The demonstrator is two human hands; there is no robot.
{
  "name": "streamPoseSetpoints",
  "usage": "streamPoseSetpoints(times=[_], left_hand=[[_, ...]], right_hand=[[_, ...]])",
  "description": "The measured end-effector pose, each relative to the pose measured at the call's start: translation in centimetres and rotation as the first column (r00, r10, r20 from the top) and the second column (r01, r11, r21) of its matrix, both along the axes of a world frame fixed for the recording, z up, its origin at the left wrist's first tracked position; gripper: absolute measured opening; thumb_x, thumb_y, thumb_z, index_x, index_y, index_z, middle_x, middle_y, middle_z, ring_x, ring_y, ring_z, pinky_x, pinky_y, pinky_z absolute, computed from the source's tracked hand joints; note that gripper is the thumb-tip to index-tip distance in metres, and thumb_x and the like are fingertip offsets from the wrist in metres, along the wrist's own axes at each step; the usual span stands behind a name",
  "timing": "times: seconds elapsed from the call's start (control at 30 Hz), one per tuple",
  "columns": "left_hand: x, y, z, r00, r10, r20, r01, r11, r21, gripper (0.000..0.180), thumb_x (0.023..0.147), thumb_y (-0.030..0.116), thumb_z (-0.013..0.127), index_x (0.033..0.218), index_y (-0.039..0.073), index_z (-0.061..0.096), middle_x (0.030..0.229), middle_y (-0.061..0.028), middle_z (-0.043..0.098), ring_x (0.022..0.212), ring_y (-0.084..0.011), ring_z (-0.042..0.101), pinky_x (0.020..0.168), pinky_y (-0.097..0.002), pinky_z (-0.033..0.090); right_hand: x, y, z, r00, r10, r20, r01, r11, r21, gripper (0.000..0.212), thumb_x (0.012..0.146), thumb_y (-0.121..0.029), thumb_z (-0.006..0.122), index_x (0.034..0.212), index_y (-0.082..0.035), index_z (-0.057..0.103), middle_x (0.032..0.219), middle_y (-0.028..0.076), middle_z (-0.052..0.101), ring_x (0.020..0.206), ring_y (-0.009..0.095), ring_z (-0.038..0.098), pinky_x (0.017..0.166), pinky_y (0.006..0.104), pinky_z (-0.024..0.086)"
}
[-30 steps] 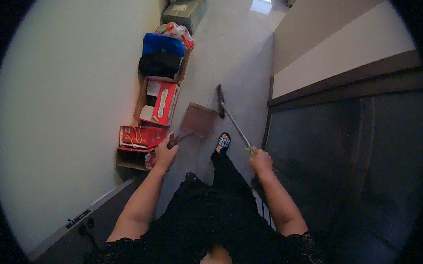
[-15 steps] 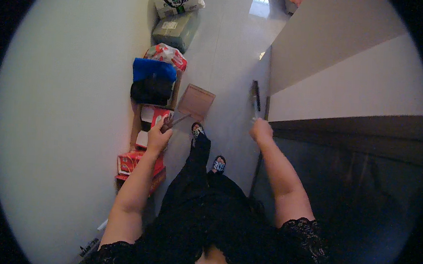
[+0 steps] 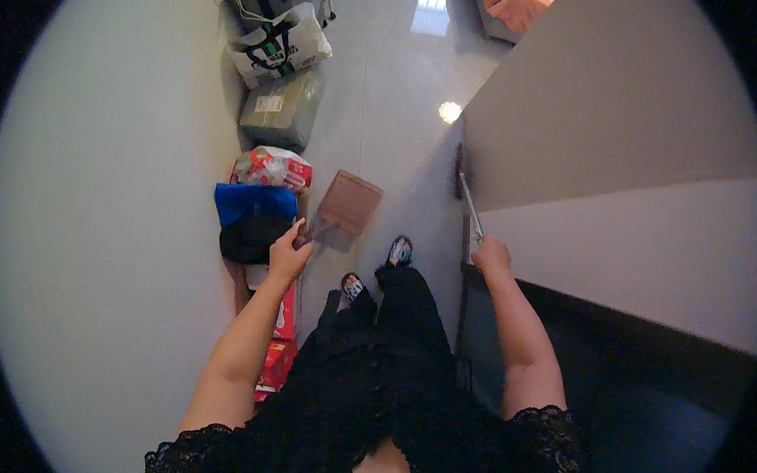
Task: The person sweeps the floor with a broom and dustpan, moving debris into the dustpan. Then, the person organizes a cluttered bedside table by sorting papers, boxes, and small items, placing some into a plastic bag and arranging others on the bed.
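Note:
My left hand (image 3: 290, 256) is closed round the handle of a pinkish-brown dustpan (image 3: 350, 202), whose flat pan reaches out ahead of my feet. How high the pan is over the floor I cannot tell. In my right hand (image 3: 492, 254) is the pale handle of a broom (image 3: 472, 205); its dark narrow head lies close to the foot of the wall on the right. Both arms are stretched forward, well apart. My feet, in patterned open shoes, stand between the two tools, the right one in front.
Along the left wall stand a blue and black bag (image 3: 258, 222), a red and white plastic bag (image 3: 272, 168), a grey wrapped parcel (image 3: 282, 111), a white carrier bag (image 3: 284, 50) and red boxes (image 3: 278, 364). A wall corner (image 3: 466, 114) juts out on the right. Pale floor (image 3: 386, 91) runs ahead.
I have walked forward: the bags and parcel sit nearer and my right foot has come in front. The broom head is now closer to the right wall. Both hands keep their hold.

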State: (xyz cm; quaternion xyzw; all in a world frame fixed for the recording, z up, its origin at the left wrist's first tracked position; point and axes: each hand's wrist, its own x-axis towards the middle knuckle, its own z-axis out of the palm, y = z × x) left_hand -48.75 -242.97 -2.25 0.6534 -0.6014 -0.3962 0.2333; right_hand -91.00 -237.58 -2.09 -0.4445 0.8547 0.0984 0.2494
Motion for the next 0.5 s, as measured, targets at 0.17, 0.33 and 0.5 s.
streamPoseSetpoints(times=[0.17,0.33,0.5], left_hand=[[-2.0,-8.3,-0.4,0.999,0.014,0.037,-0.014,1.000,-0.009,0.057,0.068,0.015,0.062,0.124,0.010,0.055,0.099,-0.0159,0.066,0.091,-0.0231,0.065,0.082,-0.0304,0.048],[-5.4,-17.1,0.8,0.997,0.054,0.053,-0.055,0.998,0.016,0.056,0.068,0.016,0.062,0.124,0.012,0.055,0.100,-0.0173,0.065,0.092,-0.0243,0.064,0.083,-0.0311,0.048],[-8.3,-25.5,3.3,0.985,0.057,0.160,-0.067,0.996,0.059,0.056,0.069,0.015,0.062,0.125,0.012,0.055,0.100,-0.0167,0.066,0.092,-0.0230,0.064,0.083,-0.0305,0.047]], right_hand=[[3.3,-11.5,-0.5,0.983,0.002,0.183,-0.017,0.996,0.083,0.025,0.074,-0.013,0.060,0.097,-0.003,0.063,0.097,0.020,0.064,0.094,0.037,0.061,0.081,0.0449,0.050],[0.6,-21.8,-2.2,0.958,0.175,0.226,-0.164,0.984,-0.069,0.030,0.074,-0.011,0.058,0.103,-0.004,0.062,0.096,0.020,0.064,0.093,0.037,0.061,0.082,0.0451,0.049],[-6.7,-29.0,1.8,0.971,0.154,0.182,-0.129,0.981,-0.144,0.028,0.078,-0.013,0.054,0.104,-0.006,0.061,0.098,0.019,0.064,0.094,0.037,0.061,0.083,0.0445,0.049]])
